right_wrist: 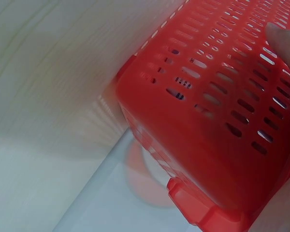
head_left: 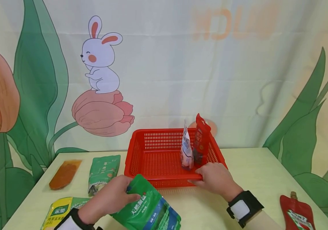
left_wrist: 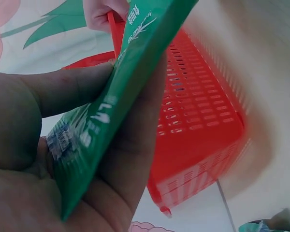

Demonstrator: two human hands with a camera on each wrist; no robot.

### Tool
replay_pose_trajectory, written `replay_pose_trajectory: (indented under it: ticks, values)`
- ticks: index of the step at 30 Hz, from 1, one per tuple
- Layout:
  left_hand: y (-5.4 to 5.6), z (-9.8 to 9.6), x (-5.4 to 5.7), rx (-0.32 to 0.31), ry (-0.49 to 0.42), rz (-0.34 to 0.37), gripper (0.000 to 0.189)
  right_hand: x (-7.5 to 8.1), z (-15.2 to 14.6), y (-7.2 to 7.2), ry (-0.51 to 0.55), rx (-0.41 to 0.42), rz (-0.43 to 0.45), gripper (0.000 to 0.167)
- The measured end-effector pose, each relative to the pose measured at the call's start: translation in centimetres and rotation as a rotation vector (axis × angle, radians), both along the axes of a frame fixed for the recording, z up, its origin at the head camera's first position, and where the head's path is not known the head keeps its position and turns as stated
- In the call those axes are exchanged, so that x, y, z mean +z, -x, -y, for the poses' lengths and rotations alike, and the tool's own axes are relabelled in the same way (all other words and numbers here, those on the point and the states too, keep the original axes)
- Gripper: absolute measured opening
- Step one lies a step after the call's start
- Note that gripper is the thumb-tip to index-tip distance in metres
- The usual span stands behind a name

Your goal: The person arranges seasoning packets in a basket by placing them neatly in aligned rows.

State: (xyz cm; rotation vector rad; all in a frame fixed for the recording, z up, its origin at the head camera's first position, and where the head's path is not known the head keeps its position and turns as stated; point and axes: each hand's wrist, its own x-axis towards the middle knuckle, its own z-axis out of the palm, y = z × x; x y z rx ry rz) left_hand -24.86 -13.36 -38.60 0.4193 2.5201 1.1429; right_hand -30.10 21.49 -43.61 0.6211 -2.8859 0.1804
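Observation:
My left hand (head_left: pixel 117 195) pinches a green pouch (head_left: pixel 149 204) with white lettering and a blue lower panel, tilted in front of the basket. In the left wrist view the thumb lies on one face of the green pouch (left_wrist: pixel 111 111) and the fingers lie behind it. My right hand (head_left: pixel 214 179) grips the front rim of the red plastic basket (head_left: pixel 159 182) near its right corner. Inside, at the right, a pink-and-white packet (head_left: pixel 186 150) and a red packet (head_left: pixel 202 140) stand upright. The right wrist view shows the basket's slotted wall (right_wrist: pixel 208 96) beside the fingers.
On the table's left lie an orange-brown sachet (head_left: pixel 65 174), a green packet (head_left: pixel 104 172) and a yellow-green pouch (head_left: pixel 61 209). A red Heinz pouch (head_left: pixel 297 212) with a spout lies at the right edge. A printed curtain (head_left: pixel 164 64) hangs behind the table.

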Motion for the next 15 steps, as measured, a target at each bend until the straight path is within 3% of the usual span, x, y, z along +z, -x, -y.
replay_pose_trajectory:
  ticks: [8, 15]
  values:
    - [-0.3, -0.9, 1.0, -0.056, 0.012, -0.054, 0.017, 0.1, 0.0, -0.1, -0.002, 0.001, 0.001, 0.022]
    - [-0.4, -1.8, 1.9, -0.068, 0.083, -0.081, 0.020, 0.1, 0.0, -0.1, 0.002, 0.008, -0.003, 0.022]
